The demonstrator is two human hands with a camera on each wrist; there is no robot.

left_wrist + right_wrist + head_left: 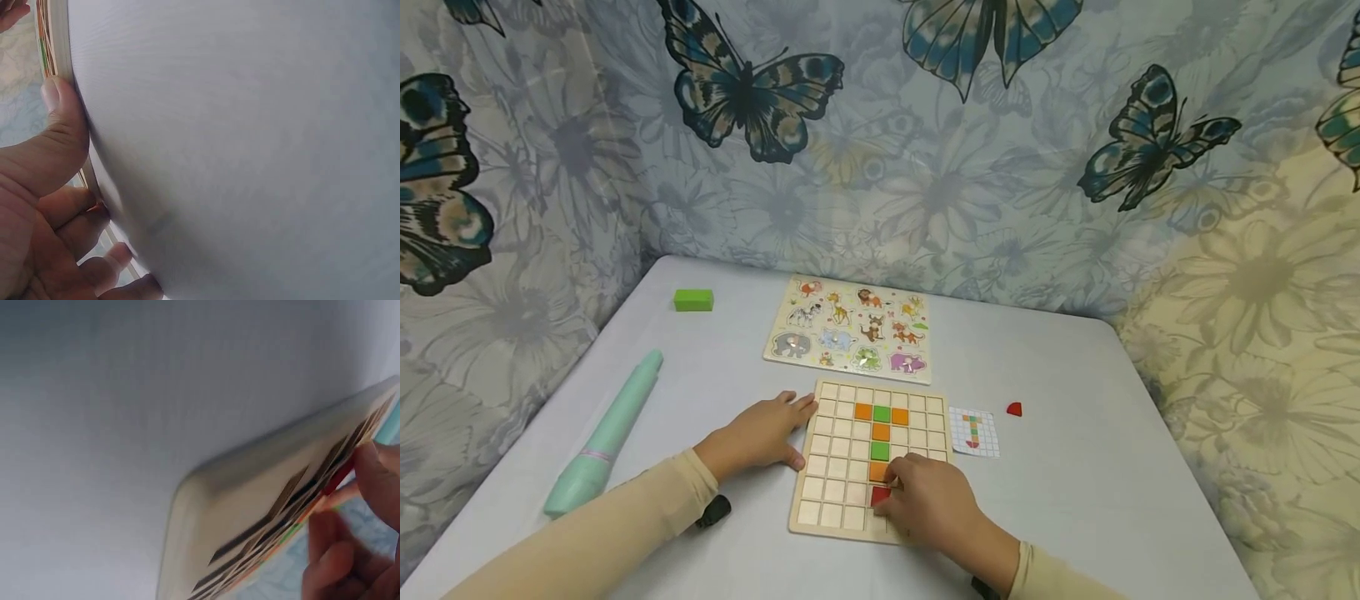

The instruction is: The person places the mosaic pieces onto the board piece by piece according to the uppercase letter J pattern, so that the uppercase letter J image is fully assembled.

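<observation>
A wooden grid board lies on the table. Orange and green square tiles form a T in its cells, with a red piece at the foot of the stem. My right hand is over the lower right of the board, pinching the red piece between thumb and finger. At the board's left edge, my left hand rests with fingers spread, its thumb against the side. Right of the board lies a small pattern card printed with a similar T; beyond it sits another red rounded piece.
Behind the board is an animal puzzle. A green block stands at the back left. Along the left side lies a long mint-green tapered object, and a small black object is beneath the left forearm. Butterfly-patterned cloth hangs behind the table.
</observation>
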